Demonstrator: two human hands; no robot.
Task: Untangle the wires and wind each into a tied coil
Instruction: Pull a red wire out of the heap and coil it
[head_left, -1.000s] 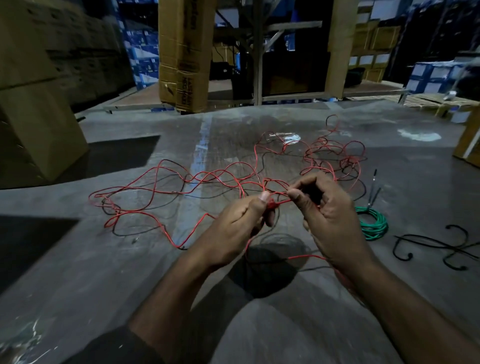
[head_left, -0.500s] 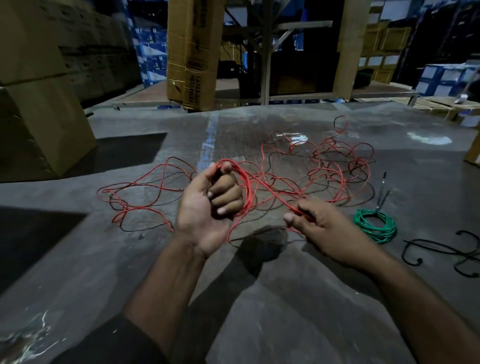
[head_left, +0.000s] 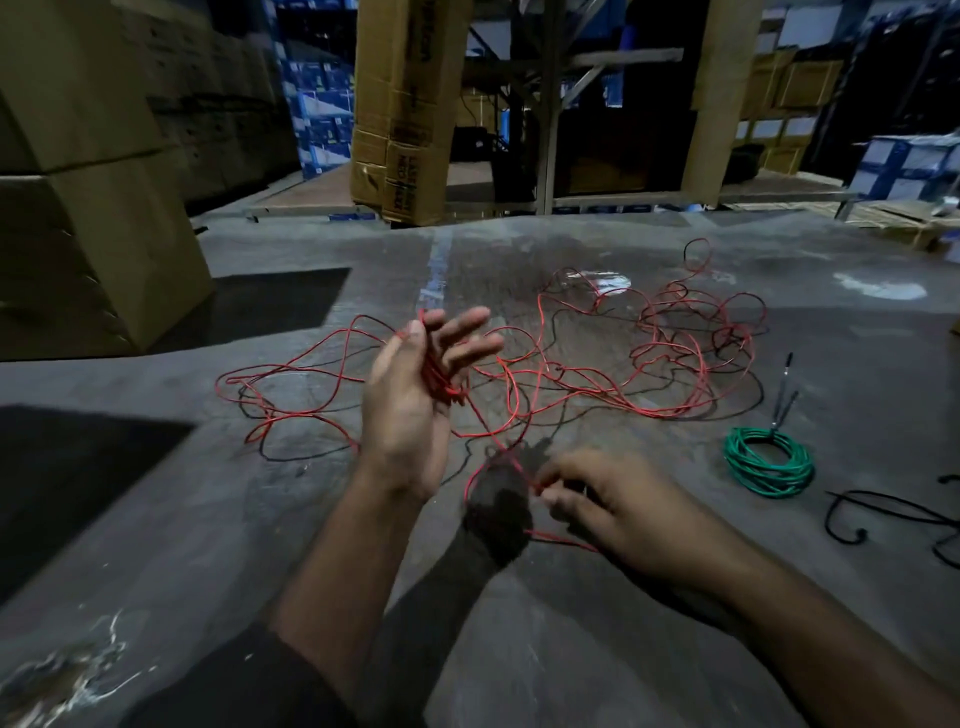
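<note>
Now our left hand (head_left: 410, 410) has spread its fingers straight, where half a second ago they were curled round a loop of the red wire (head_left: 670, 410); a few turns lie across the palm, caught against the thumb, so we judge the winding has begun but is loosely held. Our right hand (head_left: 618, 509), at five o'clock from the left and well apart from it, pinches the same red strand low near the floor, feeding or straightening it. A second ago both hands were together picking at one spot, so that snag seems to be out.

Most of the red wire sprawls in loose loops from nine o'clock round to two o'clock of the left hand, with a dark strand running among it, so much remains. A green coil (head_left: 769, 462) lies finished at three o'clock; a black wire (head_left: 883, 512) lies beyond it, not yet coiled.

We work on a grey concrete floor (head_left: 519, 649), dim and scuffed. Cardboard boxes (head_left: 88, 218) stack at ten o'clock, shelving (head_left: 550, 114) at twelve.
</note>
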